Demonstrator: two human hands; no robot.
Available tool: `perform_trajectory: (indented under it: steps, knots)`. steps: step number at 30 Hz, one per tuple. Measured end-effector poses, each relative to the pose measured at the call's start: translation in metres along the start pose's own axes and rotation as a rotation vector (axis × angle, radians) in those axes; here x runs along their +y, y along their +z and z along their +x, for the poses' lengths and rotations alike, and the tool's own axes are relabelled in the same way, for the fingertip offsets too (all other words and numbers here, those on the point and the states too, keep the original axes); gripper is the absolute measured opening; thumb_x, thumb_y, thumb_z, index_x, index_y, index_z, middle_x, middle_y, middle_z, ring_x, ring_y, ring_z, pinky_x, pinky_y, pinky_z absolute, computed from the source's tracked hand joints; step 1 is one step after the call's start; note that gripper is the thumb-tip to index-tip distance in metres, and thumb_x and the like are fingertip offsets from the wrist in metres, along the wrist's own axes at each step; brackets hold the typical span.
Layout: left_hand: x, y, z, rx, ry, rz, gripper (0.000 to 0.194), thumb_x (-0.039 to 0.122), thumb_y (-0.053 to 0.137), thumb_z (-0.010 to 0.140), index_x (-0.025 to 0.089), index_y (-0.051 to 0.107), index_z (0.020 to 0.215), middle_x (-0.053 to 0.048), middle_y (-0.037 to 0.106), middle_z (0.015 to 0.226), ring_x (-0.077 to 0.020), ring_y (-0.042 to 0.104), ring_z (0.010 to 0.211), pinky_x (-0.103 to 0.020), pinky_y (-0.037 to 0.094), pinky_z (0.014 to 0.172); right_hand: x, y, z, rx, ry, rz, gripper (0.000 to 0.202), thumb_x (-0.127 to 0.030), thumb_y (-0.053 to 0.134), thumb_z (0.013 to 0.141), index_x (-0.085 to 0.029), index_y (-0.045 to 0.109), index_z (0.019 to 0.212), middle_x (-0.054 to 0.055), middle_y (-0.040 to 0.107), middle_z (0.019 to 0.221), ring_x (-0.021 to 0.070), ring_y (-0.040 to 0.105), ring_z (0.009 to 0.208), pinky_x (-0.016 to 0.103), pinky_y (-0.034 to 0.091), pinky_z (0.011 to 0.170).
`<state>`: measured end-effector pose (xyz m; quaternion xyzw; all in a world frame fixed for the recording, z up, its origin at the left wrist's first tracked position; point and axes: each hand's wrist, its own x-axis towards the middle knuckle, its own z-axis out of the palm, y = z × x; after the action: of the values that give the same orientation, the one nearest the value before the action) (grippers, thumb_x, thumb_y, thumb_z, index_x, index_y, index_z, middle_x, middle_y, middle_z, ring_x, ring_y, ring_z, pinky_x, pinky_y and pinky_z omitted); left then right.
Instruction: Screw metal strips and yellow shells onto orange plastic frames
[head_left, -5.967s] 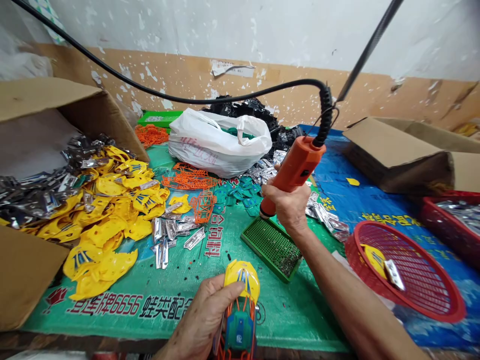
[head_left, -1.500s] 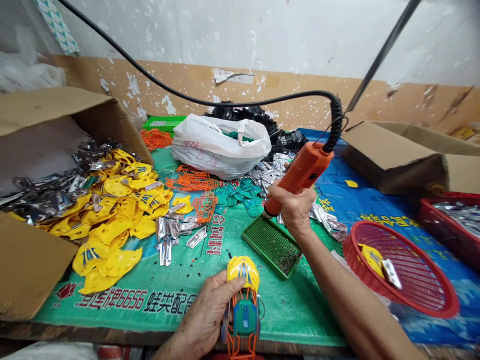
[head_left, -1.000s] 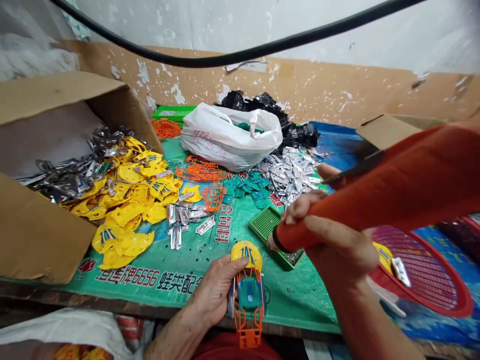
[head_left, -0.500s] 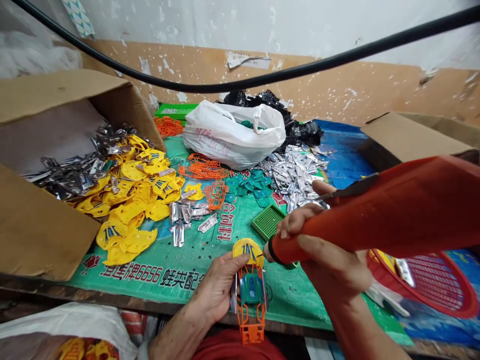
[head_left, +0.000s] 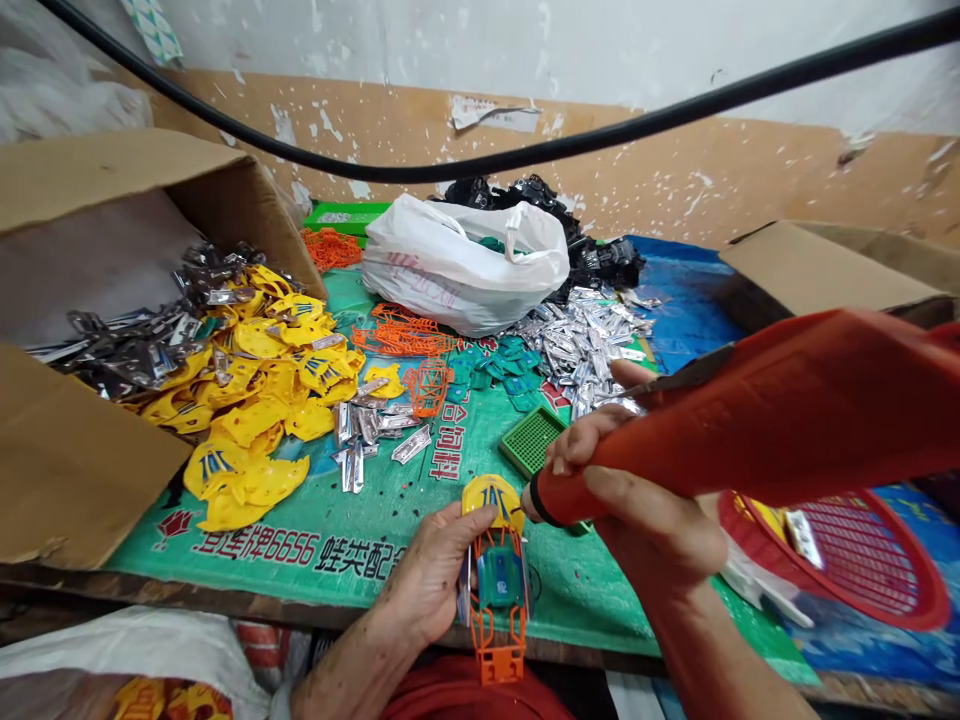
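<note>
My left hand [head_left: 429, 565] is closed on a toy car body [head_left: 501, 580] near the table's front edge, its thumb on the yellow front piece. The body joins that yellow piece to an orange frame, with a green part in the middle and silvery strips at the sides. My right hand [head_left: 637, 490] is wrapped round a red electric screwdriver [head_left: 720, 430], which slants down to the left. Its tip meets the yellow piece close to my left thumb. A small green grid tray [head_left: 532, 440] lies just behind the tool's nose.
At the left a cardboard box [head_left: 82, 460] spills yellow pieces [head_left: 262, 400] and silvery strips. A white bag [head_left: 465, 265] stands at the back, beside black parts [head_left: 607, 262] and silver pieces [head_left: 581, 340]. A red basket [head_left: 892, 560] is at the right. A black cable [head_left: 420, 172] hangs across the view.
The view has shifted slightly, moving the scene a little to the left. Both hands keep their hold, and the screwdriver tip stays at the yellow piece.
</note>
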<state>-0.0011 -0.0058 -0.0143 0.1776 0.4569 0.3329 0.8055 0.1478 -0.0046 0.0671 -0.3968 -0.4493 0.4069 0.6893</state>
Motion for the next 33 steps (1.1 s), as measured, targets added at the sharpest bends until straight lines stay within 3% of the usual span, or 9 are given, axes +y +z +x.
perform_trajectory:
  steps: [12,18,23,28,33]
  knots:
    - [-0.003,0.003,-0.002,0.048,0.025,0.022,0.035,0.037,0.081,0.059,0.012,0.066,0.079,0.0,0.063,0.057,-0.0088,0.051,0.042,-0.021,0.043,0.042,0.0,-0.005,-0.003,-0.058,-0.027,-0.125,0.042,-0.029,0.075,0.066,-0.027,0.058,0.104,-0.002,0.061,0.067,0.0199,0.059,0.064,0.043,0.052,0.067]
    - [-0.006,0.003,-0.002,0.101,0.029,0.053,0.03,0.037,0.079,0.061,0.013,0.065,0.073,0.004,0.056,0.049,-0.0068,0.045,0.037,-0.018,0.035,0.037,0.004,0.0,-0.012,-0.078,-0.071,-0.021,0.049,-0.029,0.074,0.07,-0.034,0.053,0.114,-0.003,0.059,0.07,0.018,0.056,0.062,0.04,0.05,0.066]
    - [-0.008,0.003,-0.003,0.11,0.038,0.088,0.03,0.037,0.077,0.062,0.013,0.065,0.075,0.004,0.054,0.048,-0.006,0.043,0.035,-0.017,0.032,0.035,0.007,-0.002,-0.014,-0.116,-0.067,-0.036,0.05,-0.029,0.073,0.071,-0.034,0.051,0.115,-0.003,0.061,0.072,0.0193,0.059,0.066,0.04,0.049,0.069]
    - [-0.005,0.007,-0.007,0.106,0.034,0.074,0.03,0.036,0.076,0.062,0.013,0.065,0.076,0.003,0.058,0.051,-0.0064,0.046,0.037,-0.017,0.036,0.036,0.011,-0.001,-0.015,-0.108,-0.087,-0.027,0.047,-0.018,0.07,0.07,-0.033,0.054,0.113,-0.004,0.061,0.071,0.0173,0.058,0.064,0.038,0.048,0.069]
    - [-0.004,0.008,-0.008,0.111,0.036,0.082,0.029,0.035,0.075,0.064,0.013,0.064,0.078,0.002,0.06,0.053,-0.0072,0.049,0.039,-0.017,0.039,0.037,0.012,0.002,-0.017,-0.075,-0.065,-0.03,0.045,-0.02,0.07,0.068,-0.029,0.057,0.11,-0.004,0.061,0.069,0.0169,0.058,0.064,0.038,0.048,0.069]
